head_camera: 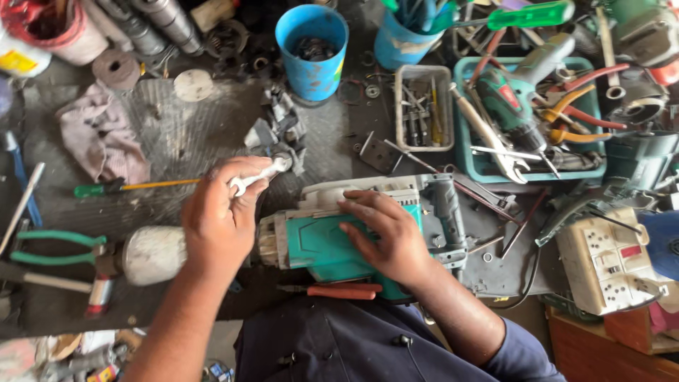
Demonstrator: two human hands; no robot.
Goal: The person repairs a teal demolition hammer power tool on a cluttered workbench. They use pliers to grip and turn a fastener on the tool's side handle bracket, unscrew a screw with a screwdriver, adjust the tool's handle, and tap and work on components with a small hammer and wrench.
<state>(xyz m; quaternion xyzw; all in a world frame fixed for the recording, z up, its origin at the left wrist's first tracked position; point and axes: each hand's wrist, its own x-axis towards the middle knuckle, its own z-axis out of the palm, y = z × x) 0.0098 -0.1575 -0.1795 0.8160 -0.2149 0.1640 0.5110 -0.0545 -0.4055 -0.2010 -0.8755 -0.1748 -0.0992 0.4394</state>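
Note:
A teal and grey power tool (368,212) lies on its side on the dark workbench (205,134) in front of me. My right hand (385,233) rests flat on its teal body, fingers spread. My left hand (223,219) is closed around a small silver spanner (258,177), held just left of the tool's metal front end. A white cylindrical part (152,255) lies on the bench to the left of that hand. A red-handled screwdriver (343,291) lies along the bench's near edge under the tool.
Green-handled pliers (60,247) and a yellow-shafted screwdriver (134,186) lie at left, near a grey rag (102,138). A blue cup (312,49), a clear tray of bits (424,106) and a teal tray with a drill (527,120) stand behind. A white socket block (608,258) sits at right.

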